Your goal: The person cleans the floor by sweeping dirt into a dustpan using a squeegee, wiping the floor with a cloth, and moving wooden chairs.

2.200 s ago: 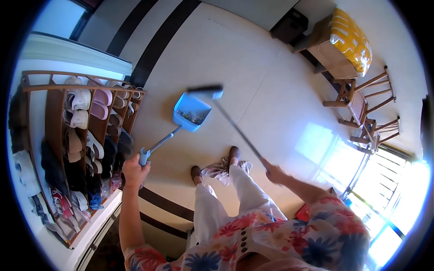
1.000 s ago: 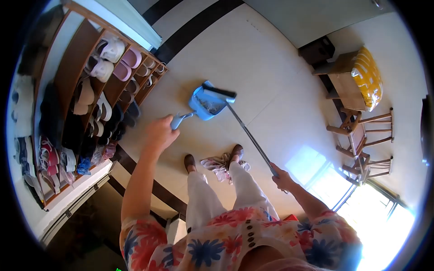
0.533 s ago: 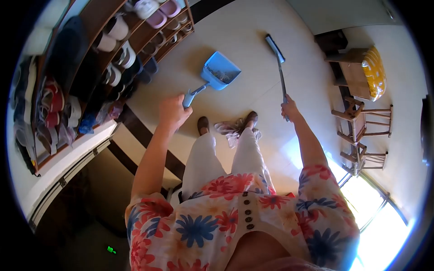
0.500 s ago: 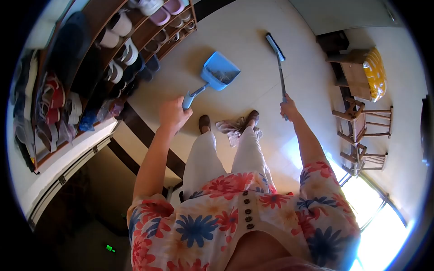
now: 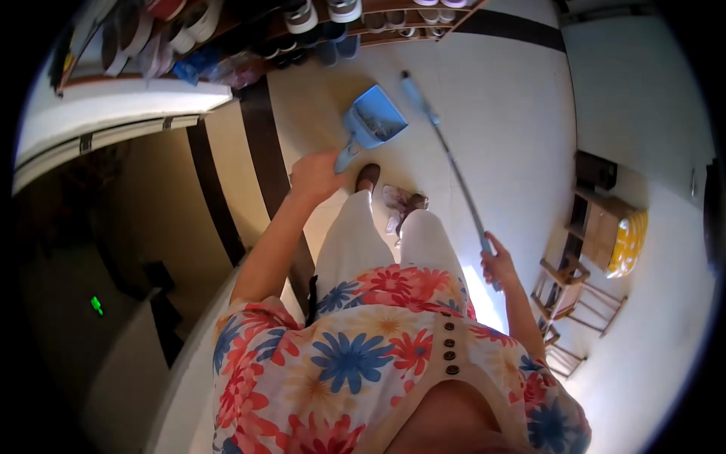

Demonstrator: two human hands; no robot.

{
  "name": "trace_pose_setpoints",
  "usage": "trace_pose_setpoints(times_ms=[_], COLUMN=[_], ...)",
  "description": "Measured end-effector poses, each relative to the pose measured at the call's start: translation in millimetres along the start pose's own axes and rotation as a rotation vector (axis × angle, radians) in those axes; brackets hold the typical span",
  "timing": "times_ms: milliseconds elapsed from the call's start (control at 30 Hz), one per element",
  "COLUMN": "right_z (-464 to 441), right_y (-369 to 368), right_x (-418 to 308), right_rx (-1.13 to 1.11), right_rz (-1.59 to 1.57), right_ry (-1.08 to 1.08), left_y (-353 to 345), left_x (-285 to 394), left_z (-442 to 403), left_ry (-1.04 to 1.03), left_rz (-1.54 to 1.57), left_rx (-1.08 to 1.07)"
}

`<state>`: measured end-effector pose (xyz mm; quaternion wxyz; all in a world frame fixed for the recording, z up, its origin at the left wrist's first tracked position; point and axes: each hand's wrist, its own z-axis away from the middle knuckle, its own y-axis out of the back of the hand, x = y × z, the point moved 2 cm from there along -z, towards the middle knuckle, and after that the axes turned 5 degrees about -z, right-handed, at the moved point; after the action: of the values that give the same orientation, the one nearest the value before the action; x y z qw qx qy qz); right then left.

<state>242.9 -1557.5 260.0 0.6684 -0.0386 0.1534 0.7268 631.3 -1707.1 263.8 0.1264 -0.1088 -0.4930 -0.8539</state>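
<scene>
My left hand (image 5: 316, 178) is wrapped round the handle of a blue dustpan (image 5: 373, 119), whose tray holds grey fluff or dust. My right hand (image 5: 497, 262) grips the lower end of a long-handled brush (image 5: 456, 167). The brush's blue-grey head, a little blurred, points away from me, to the right of the dustpan and apart from it. A crumpled pale cloth (image 5: 394, 206) lies on the floor beside my right shoe (image 5: 415, 202).
A wooden shoe rack (image 5: 370, 34) with several pairs of shoes runs along the far left. Wooden stools (image 5: 563, 291) and a small cabinet (image 5: 601, 231) bearing a yellow patterned cushion (image 5: 629, 242) stand at the right. Dark strips (image 5: 265, 144) cross the tiled floor.
My view has turned and my body has shifted. The brush head has swung left, closer to the dustpan, and its handle now slants. Both hands keep their hold.
</scene>
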Motion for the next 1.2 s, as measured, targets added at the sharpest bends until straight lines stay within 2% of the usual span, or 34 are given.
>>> trace_pose_setpoints(times_ms=[133,233,300,400,467,600,633,667,733,767,900,933,1033,1133,1200], right_z=[-93,-171,-183,-203,-198,-186,-179,-168,-139,-131,-71,-56,-89,-87,-117], right_y=[39,46,30,1,-37,-135,-159,-186,-240,-260,-349,-365,-393,-406,-396], right_x=[-29,-68,-97,-97,-84,-31,-22,-15,-3,2,-8,-13,10,24,63], right_rx=[0.064,0.034,0.053,0.015,0.046,0.062,0.028,-0.004,-0.061,-0.097,-0.178,-0.18,-0.189,-0.223,-0.387], right_rz=[-0.05,-0.119,-0.184,0.022,0.328,0.916,0.909,0.903,0.995,0.977,0.934,0.936,1.15,1.288,1.432], right_ry=[0.179,0.188,0.161,0.226,0.258,0.536,0.531,0.524,0.639,0.587,0.42,0.382,0.581,0.653,0.897], left_y=[-16,-25,-43,-54,-60,-76,-81,-78,-75,-81,-83,-81,-73,-70,-75], left_x=[-41,-61,-82,-96,-109,-162,-177,-187,-204,-223,-273,-284,-311,-329,-342], left_z=[57,113,149,193,218,267,277,283,297,307,335,339,349,353,358], left_ry=[0.186,0.373,0.48,0.708,0.832,0.918,0.928,0.943,0.99,1.0,0.98,0.984,0.996,1.003,0.991], left_rz=[0.041,0.171,0.205,0.417,0.584,0.59,0.574,0.677,0.901,0.729,0.7,0.673,0.652,0.69,0.645], left_rx=[0.085,0.185,0.254,0.313,0.364,0.451,0.45,0.486,0.548,0.517,0.518,0.499,0.451,0.407,0.381])
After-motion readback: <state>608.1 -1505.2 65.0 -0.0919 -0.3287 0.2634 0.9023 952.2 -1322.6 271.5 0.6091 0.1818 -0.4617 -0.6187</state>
